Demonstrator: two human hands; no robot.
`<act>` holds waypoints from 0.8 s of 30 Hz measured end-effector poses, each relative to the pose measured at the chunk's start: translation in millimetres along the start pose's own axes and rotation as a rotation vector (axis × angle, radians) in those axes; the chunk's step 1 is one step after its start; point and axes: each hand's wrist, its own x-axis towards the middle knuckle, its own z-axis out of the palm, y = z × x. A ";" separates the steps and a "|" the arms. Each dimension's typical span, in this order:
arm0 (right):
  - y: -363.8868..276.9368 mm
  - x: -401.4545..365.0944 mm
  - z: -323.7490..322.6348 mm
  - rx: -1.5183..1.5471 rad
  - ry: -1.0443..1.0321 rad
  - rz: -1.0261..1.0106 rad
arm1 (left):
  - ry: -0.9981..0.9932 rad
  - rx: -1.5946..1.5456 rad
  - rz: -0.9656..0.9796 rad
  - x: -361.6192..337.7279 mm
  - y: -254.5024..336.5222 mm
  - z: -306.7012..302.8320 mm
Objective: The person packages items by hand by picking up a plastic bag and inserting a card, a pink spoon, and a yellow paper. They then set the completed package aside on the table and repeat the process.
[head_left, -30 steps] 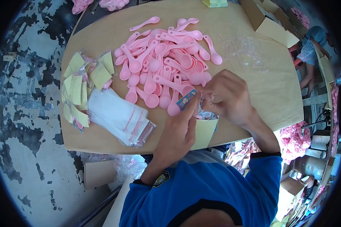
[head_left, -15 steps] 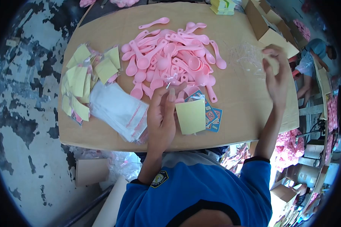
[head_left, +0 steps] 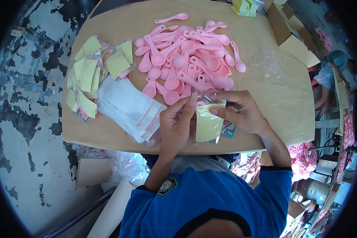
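Right hand (head_left: pixel 242 113) back from far right, now on yellow card (head_left: pixel 207 123).

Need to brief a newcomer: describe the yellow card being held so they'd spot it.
On the tan table, look just below the pink spoon pile. The yellow card is held between left hand and right hand; other yellow cards lie heaped far left.

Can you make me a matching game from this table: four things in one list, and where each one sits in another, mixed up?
1 pink spoons
2 clear bags
3 yellow card
4 cardboard box

A held by the left hand and right hand
B far right edge of the table
C heaped mid-table
D stacked left of the left hand

Pairs: 1-C, 2-D, 3-A, 4-B
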 end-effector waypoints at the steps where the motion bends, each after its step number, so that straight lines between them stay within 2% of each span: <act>1: 5.4 0.9 -2.8 -0.056 -0.029 -0.064 | 0.000 0.016 0.025 1.5 0.0 0.6; 2: 7.6 1.5 -4.4 -0.115 -0.058 -0.127 | -0.001 0.031 0.051 2.6 0.0 1.4; 5: -7.9 -0.8 -7.8 0.076 -0.033 0.083 | -0.028 0.010 0.104 0.7 0.9 3.3; 8: 7.6 -2.4 -8.1 0.164 0.069 0.101 | -0.103 -0.071 -0.013 3.4 4.2 -6.1; 11: 4.8 -4.1 -12.3 0.163 0.038 0.131 | -0.162 -0.038 -0.007 2.7 12.8 -1.0; 14: 6.2 -6.0 -8.0 0.211 0.100 0.046 | -0.240 -0.023 -0.013 2.6 16.3 -10.1; 20: 11.2 0.2 -23.1 -0.143 0.009 -0.458 | -0.378 0.015 0.104 1.0 19.3 -17.9; 24: 3.9 -1.0 -23.3 -0.183 -0.018 -0.546 | -0.432 0.047 0.173 -1.0 15.4 -23.4</act>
